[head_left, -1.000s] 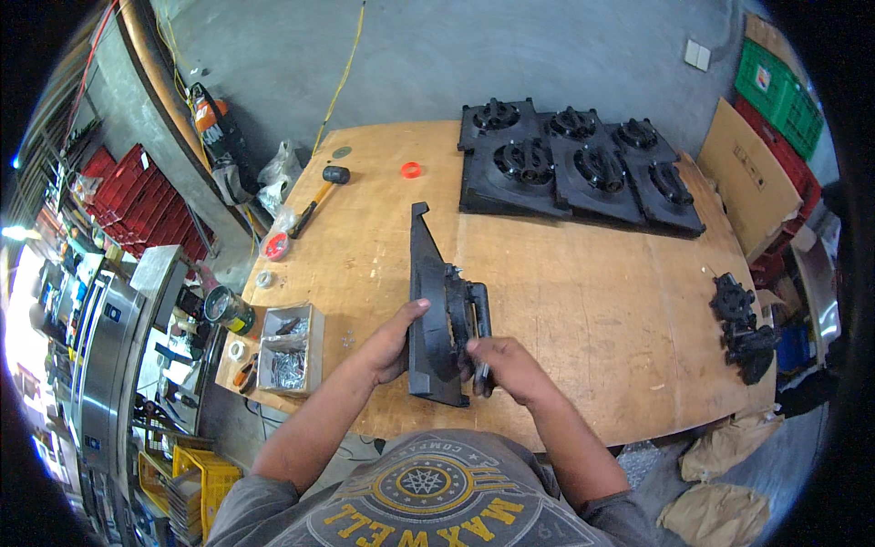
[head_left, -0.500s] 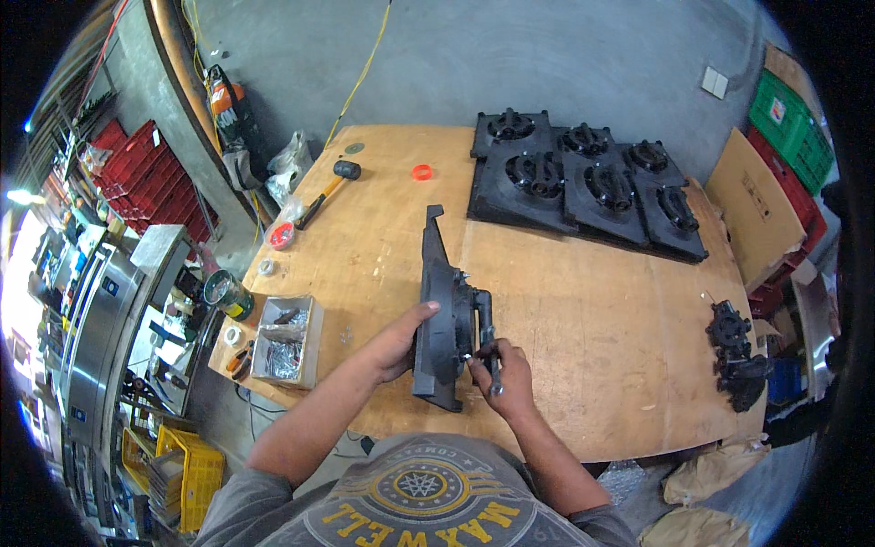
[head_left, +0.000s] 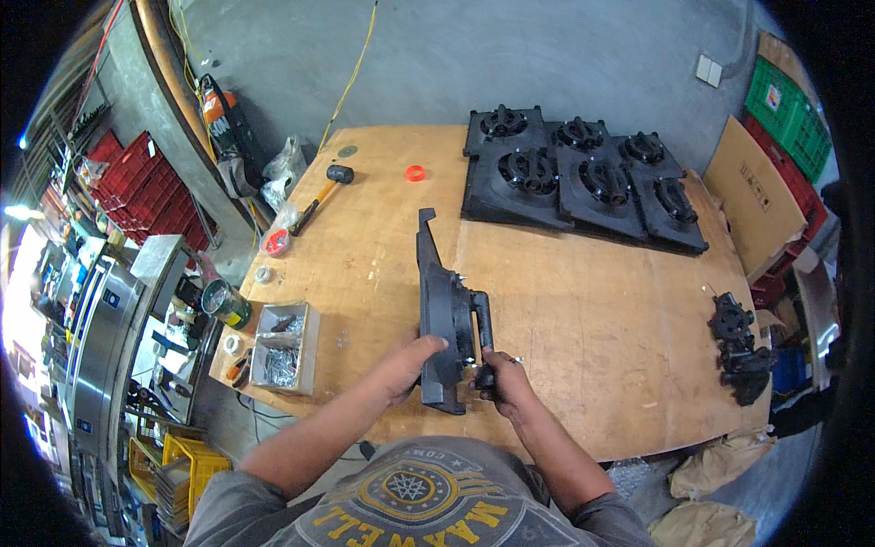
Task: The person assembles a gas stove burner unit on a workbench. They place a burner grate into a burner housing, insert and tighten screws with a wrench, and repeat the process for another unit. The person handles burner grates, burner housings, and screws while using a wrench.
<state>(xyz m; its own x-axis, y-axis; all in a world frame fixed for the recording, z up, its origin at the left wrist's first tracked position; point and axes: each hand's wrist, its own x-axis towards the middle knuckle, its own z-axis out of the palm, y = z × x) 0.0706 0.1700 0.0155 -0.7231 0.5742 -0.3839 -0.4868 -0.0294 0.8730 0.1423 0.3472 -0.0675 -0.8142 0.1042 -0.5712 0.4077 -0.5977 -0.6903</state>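
Note:
A black plate stands on edge over the near middle of the table, a round black fitting and a bar-like handle on its right face. Bolt ends show around the fitting. My left hand grips the plate's left side near the bottom, thumb on its face. My right hand is closed at the handle's lower end. A shiny metal tip of a wrench pokes out from its fingers; the rest of the wrench is hidden.
Several similar black plates lie at the far right. A black cast part sits at the right edge. On the left are a mallet, a divided box of bolts, pliers and a tin. A red ring lies farther back.
My right hand has turned, and the wrench that stood upright in it now shows only its tip to the right. My left hand has shifted slightly down the plate.

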